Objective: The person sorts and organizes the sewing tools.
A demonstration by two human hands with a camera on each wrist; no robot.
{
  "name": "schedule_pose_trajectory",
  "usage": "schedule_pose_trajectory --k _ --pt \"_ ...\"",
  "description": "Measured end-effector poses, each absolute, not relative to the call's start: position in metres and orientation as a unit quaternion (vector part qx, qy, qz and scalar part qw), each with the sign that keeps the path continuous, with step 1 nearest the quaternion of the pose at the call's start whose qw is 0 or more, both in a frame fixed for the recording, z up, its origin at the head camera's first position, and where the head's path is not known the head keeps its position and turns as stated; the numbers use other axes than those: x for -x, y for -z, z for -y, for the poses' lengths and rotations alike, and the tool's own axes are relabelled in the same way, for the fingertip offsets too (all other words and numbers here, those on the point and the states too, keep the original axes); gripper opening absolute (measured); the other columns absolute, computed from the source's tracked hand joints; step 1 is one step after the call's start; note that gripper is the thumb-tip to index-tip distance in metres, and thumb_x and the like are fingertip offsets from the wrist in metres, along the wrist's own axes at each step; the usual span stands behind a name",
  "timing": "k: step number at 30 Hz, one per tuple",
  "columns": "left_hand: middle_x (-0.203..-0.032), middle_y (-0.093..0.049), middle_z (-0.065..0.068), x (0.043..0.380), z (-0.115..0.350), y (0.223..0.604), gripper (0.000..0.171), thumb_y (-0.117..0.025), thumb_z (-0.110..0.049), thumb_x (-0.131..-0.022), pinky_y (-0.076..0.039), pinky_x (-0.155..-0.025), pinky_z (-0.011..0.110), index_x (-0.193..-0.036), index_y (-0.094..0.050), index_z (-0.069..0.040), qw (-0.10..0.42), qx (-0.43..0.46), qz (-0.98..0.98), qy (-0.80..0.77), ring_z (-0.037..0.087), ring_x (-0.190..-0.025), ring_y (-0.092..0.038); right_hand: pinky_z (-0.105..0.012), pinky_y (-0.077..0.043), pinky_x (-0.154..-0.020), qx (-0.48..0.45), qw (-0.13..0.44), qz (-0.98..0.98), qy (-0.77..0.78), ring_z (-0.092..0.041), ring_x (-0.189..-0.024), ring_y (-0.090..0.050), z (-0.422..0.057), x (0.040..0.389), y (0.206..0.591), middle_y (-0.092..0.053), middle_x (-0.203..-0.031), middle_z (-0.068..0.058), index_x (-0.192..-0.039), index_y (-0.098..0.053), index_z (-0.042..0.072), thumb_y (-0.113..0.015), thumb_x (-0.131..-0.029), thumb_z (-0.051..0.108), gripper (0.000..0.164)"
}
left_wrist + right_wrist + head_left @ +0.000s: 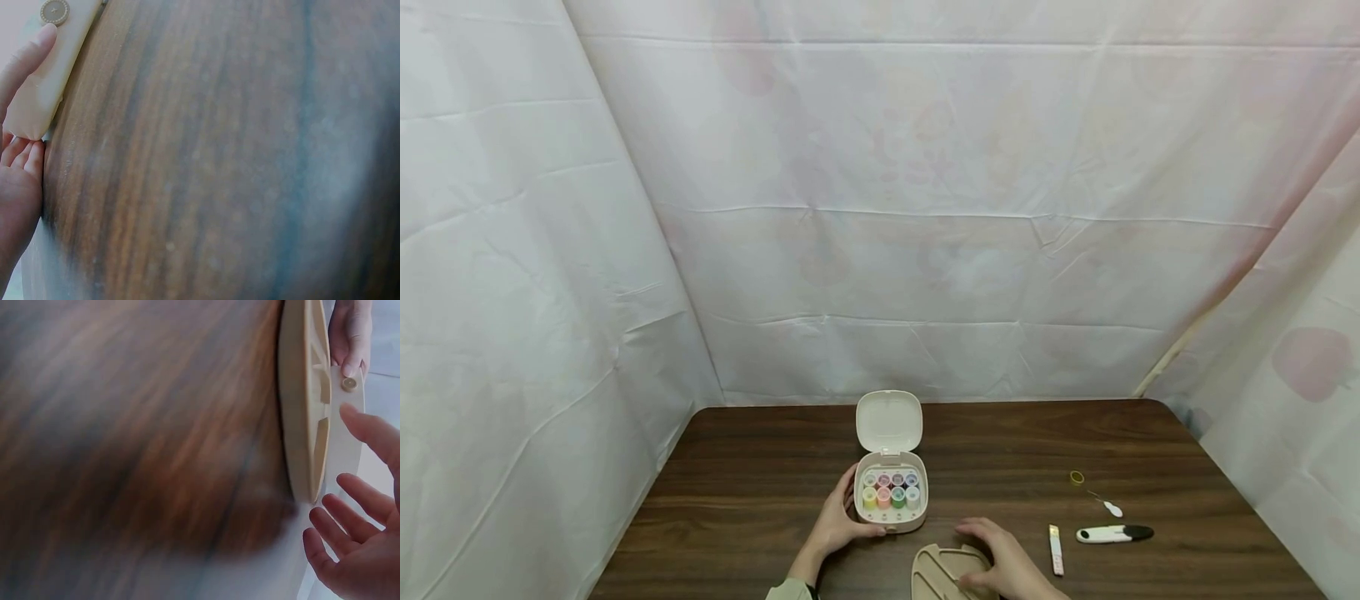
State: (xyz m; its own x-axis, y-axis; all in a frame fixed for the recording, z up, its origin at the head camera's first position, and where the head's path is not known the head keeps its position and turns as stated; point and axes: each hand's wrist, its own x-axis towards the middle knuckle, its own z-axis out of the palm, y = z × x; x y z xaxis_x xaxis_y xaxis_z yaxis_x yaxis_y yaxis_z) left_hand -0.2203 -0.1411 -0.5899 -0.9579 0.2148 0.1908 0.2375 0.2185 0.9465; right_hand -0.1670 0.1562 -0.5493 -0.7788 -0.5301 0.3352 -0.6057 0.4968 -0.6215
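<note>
Fingers of the right hand (pixel 1009 560) loosely parted, curved about the right side of the beige compartment tray (pixel 936 575) with no visible pinch; contact hard to tell. Fingers of the left hand (pixel 837 521) wrapped along the left side of the sewing box (pixel 908 525), thumb across its front, tip at the round clasp button (pixel 54 11).

Step in hand, by the look of it: steadying the box while either reaching for the tray or letting go of it; impossible to say which. Next move, if meant for the tray, would call for thumb and fingers brought together on its rim, with the box kept braced.

Sewing box: cream, rounded-square, upright on the desk (pixel 760 483), with the lid (pixel 889 420) raised behind on its hinge. Inside, two rows of four thread spools (pixel 898 498): yellow, coral, green and whitish in front, pinkish and purplish tones behind. Tray: just in front of the box and slightly rightward, slanted dividers showing, partly cut off below.

Farther right, well apart: a slim white case (pixel 1056 550), white-and-black thread snips (pixel 1114 534), probably, a white-handled needle threader (pixel 1112 509) and a yellow ring (pixel 1077 477). Beyond, pale hanging sheets (pixel 880 267).
</note>
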Motion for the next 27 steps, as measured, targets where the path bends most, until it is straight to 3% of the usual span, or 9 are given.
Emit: schedule_pose_trajectory --k 7,14,22,27 --pt "-0.137 -0.028 0.023 0.221 0.142 0.593 0.111 -0.085 -0.017 -0.054 -0.027 -0.102 0.044 -0.139 -0.017 0.0 -0.002 0.138 0.78 0.61 0.035 -0.126 -0.027 -0.033 -0.046 -0.083 -0.32 -0.01 0.877 -0.358 -0.027 -0.104 -0.05 -0.165 0.167 0.552 -0.054 -0.114 -0.013 -0.117 -0.054 0.001 -0.079 -0.06 0.026 0.067" --pt "-0.133 -0.033 0.025 0.223 0.144 0.602 0.108 -0.084 -0.023 -0.056 -0.034 -0.098 0.043 -0.138 -0.02 0.003 0.039 0.172 0.793 0.583 0.035 -0.122 -0.033 -0.035 -0.046 -0.081 -0.326 -0.036 0.881 -0.342 -0.027 -0.105 -0.049 -0.168 0.169 0.554 -0.054 -0.114 -0.013 -0.118 -0.052 -0.001 -0.079 -0.062 0.028 0.069" --pt "-0.137 -0.03 0.02 0.222 0.142 0.597 0.111 -0.085 -0.021 -0.053 -0.028 -0.102 0.044 -0.14 -0.018 -0.001 0.0 0.136 0.784 0.606 0.033 -0.125 -0.029 -0.022 -0.048 -0.069 -0.363 -0.043 0.853 -0.373 -0.017 -0.097 -0.051 -0.171 0.171 0.559 -0.053 -0.107 -0.015 -0.116 -0.053 -0.006 -0.077 -0.067 0.032 0.066" --pt "-0.136 -0.028 0.025 0.22 0.141 0.591 0.11 -0.085 -0.014 -0.054 -0.028 -0.1 0.047 -0.139 -0.017 0.002 0.002 0.138 0.784 0.605 0.038 -0.124 -0.028 -0.019 -0.047 -0.063 -0.366 -0.067 0.839 -0.397 -0.015 -0.094 -0.05 -0.171 0.171 0.559 -0.051 -0.107 -0.014 -0.116 -0.052 -0.007 -0.076 -0.069 0.033 0.066"
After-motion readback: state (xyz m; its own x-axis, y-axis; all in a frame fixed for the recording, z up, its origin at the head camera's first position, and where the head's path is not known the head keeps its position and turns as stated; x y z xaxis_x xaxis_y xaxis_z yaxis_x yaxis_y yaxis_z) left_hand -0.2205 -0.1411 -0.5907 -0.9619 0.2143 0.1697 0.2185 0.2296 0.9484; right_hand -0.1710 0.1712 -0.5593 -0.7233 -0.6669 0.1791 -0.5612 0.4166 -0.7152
